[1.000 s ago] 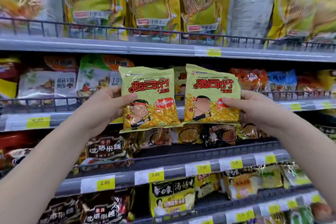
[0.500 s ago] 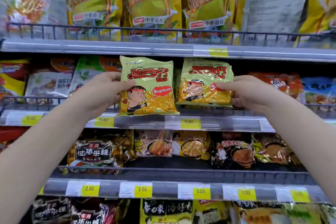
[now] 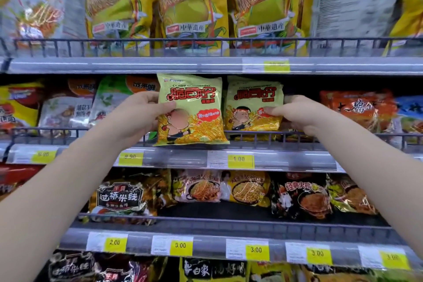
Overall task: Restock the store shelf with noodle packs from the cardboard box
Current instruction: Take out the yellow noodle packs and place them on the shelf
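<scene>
Two yellow-green noodle packs with red lettering and a cartoon boy are in my hands. My left hand (image 3: 135, 114) grips the left pack (image 3: 196, 107) by its left edge, upright, in front of the wire rail of the middle shelf (image 3: 183, 158). My right hand (image 3: 297, 114) pinches the right pack (image 3: 251, 103) by its right edge; that pack sits behind the rail, inside the shelf, on top of like packs. The cardboard box is out of view.
Big yellow noodle bags (image 3: 192, 7) fill the top shelf. White and green packs (image 3: 68, 107) stand left of my hands, orange ones (image 3: 357, 107) to the right. Dark and gold packs (image 3: 299, 197) lie on the shelf below, with yellow price tags (image 3: 240, 160) along the edges.
Both hands rose from in front of the lower shelves to the middle shelf. The right pack went over the rail into the shelf; the left pack stays in front of it.
</scene>
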Tool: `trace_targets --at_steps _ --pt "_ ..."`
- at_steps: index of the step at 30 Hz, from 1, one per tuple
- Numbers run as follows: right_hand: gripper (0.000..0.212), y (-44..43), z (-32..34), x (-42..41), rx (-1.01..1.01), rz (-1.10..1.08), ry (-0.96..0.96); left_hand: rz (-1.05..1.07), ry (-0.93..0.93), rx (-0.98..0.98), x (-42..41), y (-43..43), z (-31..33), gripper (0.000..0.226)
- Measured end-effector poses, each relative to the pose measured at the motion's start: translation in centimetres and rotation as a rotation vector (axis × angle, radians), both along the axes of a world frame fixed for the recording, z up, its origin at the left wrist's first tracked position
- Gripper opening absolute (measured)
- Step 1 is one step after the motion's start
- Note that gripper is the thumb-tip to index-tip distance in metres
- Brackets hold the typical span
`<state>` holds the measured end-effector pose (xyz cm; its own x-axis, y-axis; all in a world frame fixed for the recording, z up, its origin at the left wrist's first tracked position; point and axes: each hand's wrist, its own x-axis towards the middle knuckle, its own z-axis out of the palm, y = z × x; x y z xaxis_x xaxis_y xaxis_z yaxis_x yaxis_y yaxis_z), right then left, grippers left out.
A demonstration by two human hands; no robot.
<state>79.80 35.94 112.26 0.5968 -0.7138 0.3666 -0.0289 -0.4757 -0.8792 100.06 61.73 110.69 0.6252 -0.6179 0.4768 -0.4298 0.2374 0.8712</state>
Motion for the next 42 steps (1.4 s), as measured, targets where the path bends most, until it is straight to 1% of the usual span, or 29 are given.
trace_targets --at_steps 1,3,8,11,15,18,19,20,22,23,26,29,31,36,39,42 --pt "0.042 -0.2 -0.2 0.3 -0.027 -0.024 0.028 -0.001 -0.005 0.003 0.2 0.0 0.1 0.022" --pt "0.034 -0.2 -0.4 0.6 -0.115 -0.072 0.092 0.006 -0.016 0.016 0.5 0.0 0.2 0.025" --pt "0.04 -0.2 -0.7 0.6 -0.34 -0.142 0.229 0.006 0.006 0.042 1.4 -0.4 0.4 0.023" --pt "0.048 -0.5 -0.9 0.6 -0.371 -0.175 0.297 0.012 0.032 0.047 1.8 -0.8 0.8 0.023" --pt "0.046 -0.5 -1.0 0.7 -0.414 -0.201 0.316 0.026 0.082 0.016 2.3 -1.4 1.4 0.03" --pt "0.047 -0.5 -0.9 0.7 -0.425 -0.211 0.327 0.064 0.058 0.0 2.1 -2.2 2.1 0.025" --pt "0.047 -0.5 -0.9 0.7 -0.428 -0.213 0.33 0.098 0.028 0.003 1.9 -2.4 2.3 0.03" --pt "0.046 -0.5 -0.8 0.6 -0.431 -0.215 0.338 0.151 -0.019 0.012 1.9 -2.7 2.5 0.04" --pt "0.042 -0.4 -0.8 0.5 -0.457 -0.227 0.35 0.282 -0.17 0.068 2.2 -3.2 2.7 0.06" --pt "0.039 -0.4 -0.8 0.4 -0.472 -0.234 0.358 0.335 -0.237 0.09 2.2 -3.4 2.8 0.065" --pt "0.037 -0.5 -1.0 0.2 -0.499 -0.242 0.382 0.388 -0.302 0.111 2.3 -4.4 2.4 0.062" --pt "0.04 -0.8 -1.0 0.2 -0.506 -0.258 0.398 0.428 -0.346 0.126 1.9 -5.6 1.7 0.046" --pt "0.04 -0.8 -0.9 0.2 -0.509 -0.271 0.415 0.453 -0.367 0.138 1.8 -6.4 1.2 0.04" --pt "0.039 -1.0 -1.0 0.2 -0.502 -0.29 0.419 0.548 -0.464 0.235 1.6 -7.0 0.6 0.052" --pt "0.042 -0.9 -1.0 0.2 -0.499 -0.316 0.433 0.648 -0.614 0.332 0.8 -6.9 0.7 0.052" --pt "0.042 -0.6 -0.9 0.1 -0.519 -0.348 0.459 0.742 -0.773 0.371 0.3 -6.8 0.8 0.052"
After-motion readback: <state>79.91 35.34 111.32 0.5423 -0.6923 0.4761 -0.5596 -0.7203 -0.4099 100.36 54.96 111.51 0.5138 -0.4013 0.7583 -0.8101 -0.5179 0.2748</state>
